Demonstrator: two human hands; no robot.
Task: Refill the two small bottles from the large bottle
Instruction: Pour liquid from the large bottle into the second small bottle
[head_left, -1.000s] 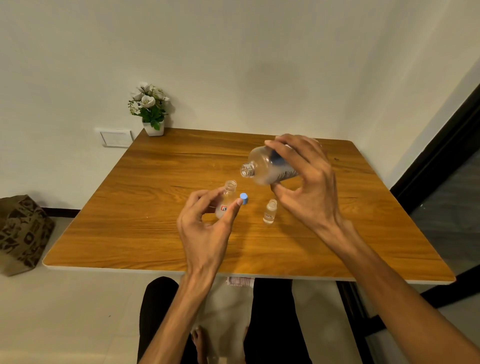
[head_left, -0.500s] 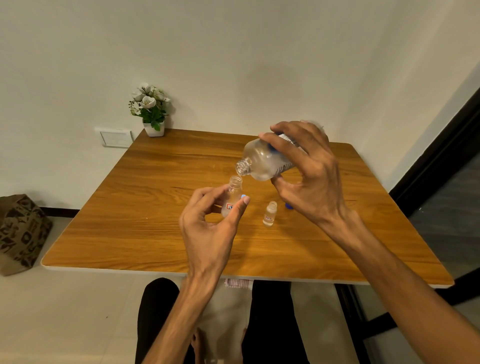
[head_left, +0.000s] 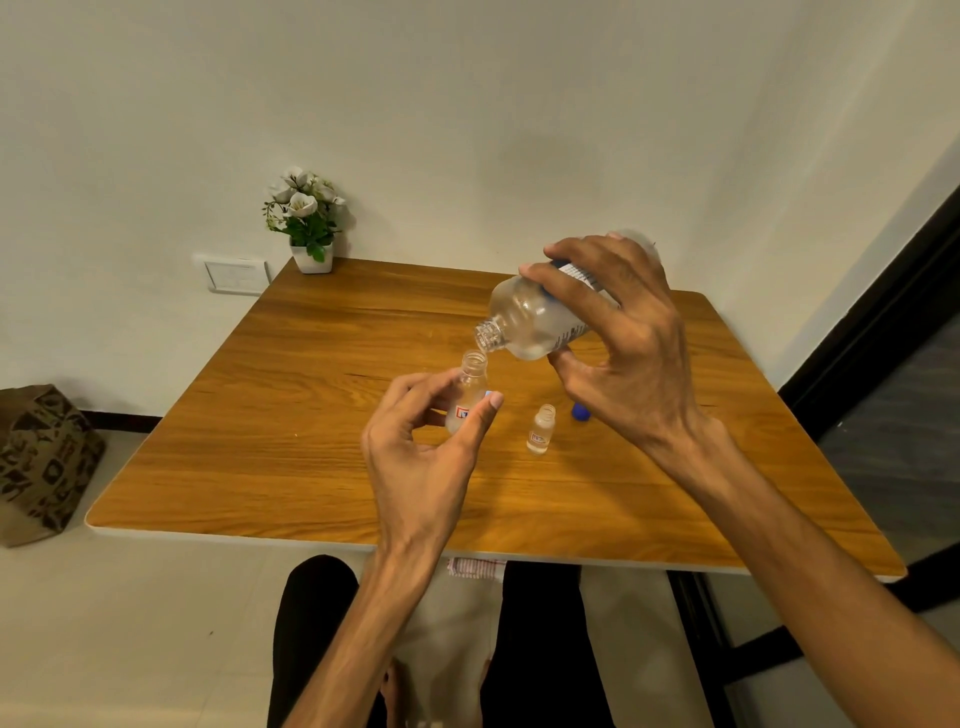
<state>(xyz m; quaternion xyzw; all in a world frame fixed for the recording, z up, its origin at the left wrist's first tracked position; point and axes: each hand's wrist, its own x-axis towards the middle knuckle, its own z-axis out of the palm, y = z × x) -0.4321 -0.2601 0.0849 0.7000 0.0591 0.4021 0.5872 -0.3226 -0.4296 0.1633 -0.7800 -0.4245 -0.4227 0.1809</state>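
We count one large bottle (head_left: 540, 322), two small bottles (head_left: 470, 397) (head_left: 541, 430), one dark blue cap (head_left: 581, 411), one flower pot (head_left: 310, 257), one paper bag (head_left: 44, 462), all around one worktop (head_left: 291, 415).

Center frame, large bottle (head_left: 540, 322) tilts above small bottle (head_left: 470, 395); second small bottle (head_left: 541, 429) right; plant (head_left: 306, 218) upper left.

Wooden table (head_left: 291, 415): small bottle (head_left: 541, 429), flowerpot (head_left: 311, 258).
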